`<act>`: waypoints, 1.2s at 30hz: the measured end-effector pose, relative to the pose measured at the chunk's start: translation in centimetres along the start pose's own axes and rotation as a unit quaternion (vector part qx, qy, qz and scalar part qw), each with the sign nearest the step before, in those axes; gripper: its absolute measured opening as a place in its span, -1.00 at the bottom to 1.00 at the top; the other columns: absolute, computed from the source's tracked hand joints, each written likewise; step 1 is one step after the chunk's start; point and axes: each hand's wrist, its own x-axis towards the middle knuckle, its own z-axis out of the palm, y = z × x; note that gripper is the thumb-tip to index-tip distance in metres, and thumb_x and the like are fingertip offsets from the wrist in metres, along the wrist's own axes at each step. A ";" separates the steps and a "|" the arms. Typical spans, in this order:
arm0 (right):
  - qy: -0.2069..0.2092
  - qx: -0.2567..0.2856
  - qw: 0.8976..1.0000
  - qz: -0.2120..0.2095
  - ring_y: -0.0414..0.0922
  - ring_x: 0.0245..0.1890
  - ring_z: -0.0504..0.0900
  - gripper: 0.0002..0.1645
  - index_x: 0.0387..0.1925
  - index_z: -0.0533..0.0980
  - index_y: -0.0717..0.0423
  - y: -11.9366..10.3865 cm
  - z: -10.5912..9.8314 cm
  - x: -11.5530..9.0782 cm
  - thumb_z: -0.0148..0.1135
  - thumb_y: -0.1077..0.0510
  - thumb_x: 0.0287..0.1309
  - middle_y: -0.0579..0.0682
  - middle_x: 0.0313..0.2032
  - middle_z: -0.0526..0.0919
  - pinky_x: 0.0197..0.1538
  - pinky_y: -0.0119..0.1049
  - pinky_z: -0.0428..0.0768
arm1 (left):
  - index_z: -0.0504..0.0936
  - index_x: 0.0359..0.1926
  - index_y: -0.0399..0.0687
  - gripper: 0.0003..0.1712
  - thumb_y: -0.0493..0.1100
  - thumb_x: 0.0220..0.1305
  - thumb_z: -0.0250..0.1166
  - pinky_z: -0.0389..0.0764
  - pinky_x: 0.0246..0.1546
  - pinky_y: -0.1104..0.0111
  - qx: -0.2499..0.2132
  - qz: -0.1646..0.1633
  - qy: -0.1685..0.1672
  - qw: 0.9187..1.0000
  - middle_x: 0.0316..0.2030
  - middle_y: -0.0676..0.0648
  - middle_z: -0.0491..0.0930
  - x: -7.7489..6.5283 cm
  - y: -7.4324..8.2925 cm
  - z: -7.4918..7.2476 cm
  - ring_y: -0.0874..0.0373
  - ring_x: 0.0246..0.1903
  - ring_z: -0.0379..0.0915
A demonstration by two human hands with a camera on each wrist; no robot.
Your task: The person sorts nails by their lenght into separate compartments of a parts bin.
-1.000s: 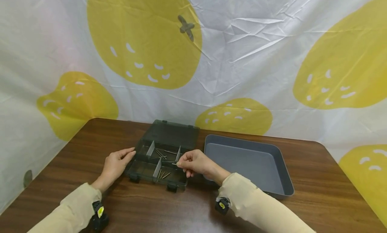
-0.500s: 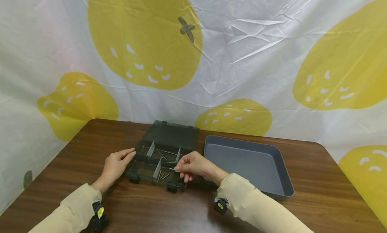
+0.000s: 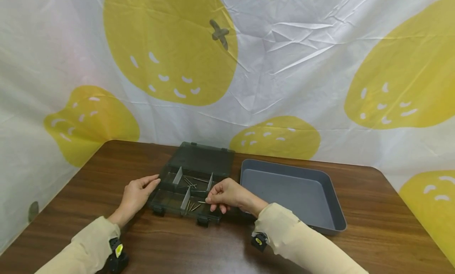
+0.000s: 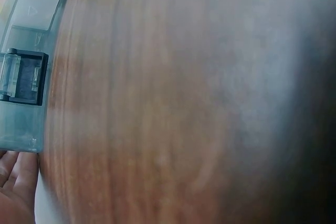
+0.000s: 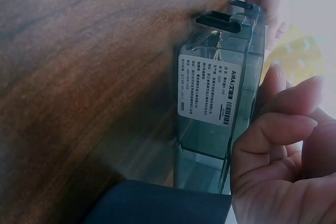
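Observation:
A smoky transparent compartment box (image 3: 170,197) lies on the table with its lid (image 3: 200,160) swung back. My left hand (image 3: 134,195) rests on its left side; in the left wrist view, fairly straight fingers (image 4: 25,179) touch the end wall. Above the front right compartment, my right hand (image 3: 229,195) pinches a thin metal screw (image 3: 202,202) between thumb and forefinger. Several brass-coloured screws (image 3: 193,207) lie in that compartment. Longer thin metal pieces (image 3: 189,182) sit in the middle back one. The right wrist view hides the pinched screw behind the fingers.
Right of the box stands a grey rectangular tray (image 3: 288,195), partly behind my right forearm. Grey dividers (image 3: 185,200) split the box. Two black latches (image 3: 203,221) stick out along its front edge. A lemon-patterned cloth (image 3: 277,88) hangs behind the wooden table (image 3: 185,246).
My right hand has come slightly towards me and down with the screw, from the middle of the box to over the front right compartment. My left hand has stayed put.

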 end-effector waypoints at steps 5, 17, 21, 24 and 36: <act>0.009 0.003 1.000 0.005 -0.35 -0.83 0.38 -0.75 -0.34 0.59 0.44 0.0 -0.1 0.0 0.20 0.23 0.21 -0.15 -0.69 0.60 -0.69 -0.47 0.28 | 0.51 0.17 -0.26 -0.51 -0.01 0.40 0.09 0.56 -0.12 0.08 0.005 0.004 0.000 1.000 0.09 -0.30 0.51 0.1 -0.1 0.1 -0.19 -0.13 0.56; 0.163 0.157 0.974 0.018 -0.36 -0.67 0.50 -0.66 -0.08 0.46 0.50 0.2 -1.7 0.6 0.08 0.23 0.31 -0.14 -0.60 0.55 -0.57 -0.55 0.45 | 0.49 0.18 -0.26 -0.48 0.03 0.39 0.09 0.50 0.01 -0.03 0.001 0.002 -0.022 1.000 0.09 -0.30 0.52 0.4 -0.4 -0.2 -0.21 0.07 0.46; 0.205 0.224 0.952 0.029 -0.30 -0.52 0.57 -0.63 0.07 0.39 0.48 0.0 -2.9 0.9 0.00 0.27 0.36 -0.04 -0.45 0.56 -0.40 -0.49 0.57 | 0.46 0.21 -0.28 -0.41 0.10 0.41 0.03 0.47 0.07 -0.01 -0.023 -0.007 -0.043 0.999 0.13 -0.30 0.48 0.5 -0.4 -0.7 -0.19 0.13 0.42; 0.230 0.263 0.936 0.039 -0.22 -0.34 0.60 -0.56 0.20 0.30 0.45 -0.4 -3.6 0.9 -0.06 0.28 0.38 0.13 -0.21 0.58 -0.15 -0.39 0.62 | 0.43 0.22 -0.32 -0.36 0.13 0.41 0.00 0.54 0.03 0.08 -0.054 -0.025 -0.054 0.997 0.12 -0.31 0.49 1.1 -0.1 -1.2 -0.17 0.09 0.45; 0.238 0.329 0.912 0.054 0.00 0.22 0.43 -0.39 0.27 0.32 0.20 13.3 -9.8 11.9 0.17 0.03 0.27 0.19 0.26 0.37 0.21 -0.17 0.45 | 0.28 0.30 -0.40 -0.42 -0.05 0.46 -0.04 0.50 0.09 0.12 -0.105 -0.057 -0.109 0.987 0.21 -0.40 0.35 6.4 2.1 -2.5 -0.24 0.15 0.37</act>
